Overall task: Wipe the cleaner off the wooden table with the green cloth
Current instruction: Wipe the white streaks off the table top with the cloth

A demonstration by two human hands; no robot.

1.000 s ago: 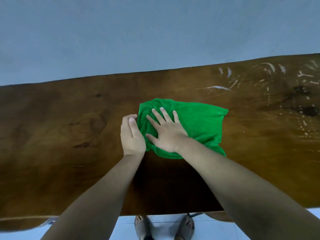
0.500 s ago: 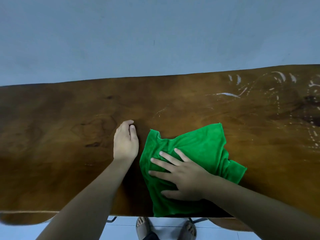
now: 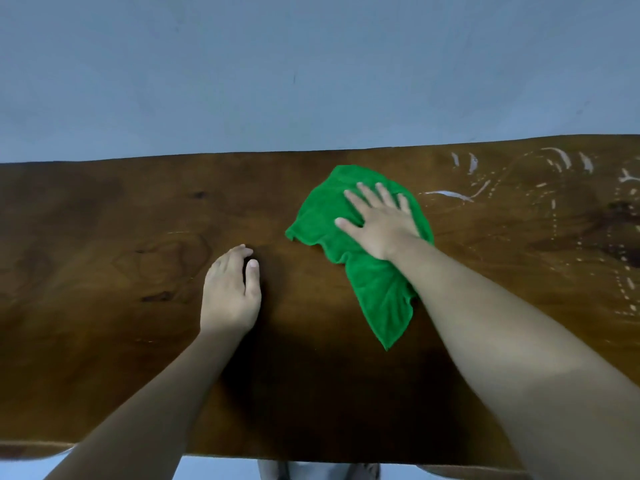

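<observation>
The green cloth (image 3: 374, 292) lies crumpled on the dark wooden table (image 3: 104, 306), near its far edge and right of the middle. My right hand (image 3: 379, 221) presses flat on the cloth's upper part with fingers spread. A loose tail of the cloth trails toward me beside my right forearm. My left hand (image 3: 230, 296) rests palm down on the bare wood to the left of the cloth, apart from it and holding nothing. White streaks and dots of cleaner (image 3: 446, 195) cover the table's right part, starting just right of the cloth.
A plain blue-grey wall (image 3: 311, 71) rises behind the table's far edge. The table's near edge (image 3: 311, 460) runs along the bottom of the view, with pale floor below it. More cleaner marks (image 3: 623, 289) reach the right border.
My right hand has pushed the cloth from the near edge up to the far edge and to the right, toward the cleaner streaks. My left hand has stayed flat on the wood.
</observation>
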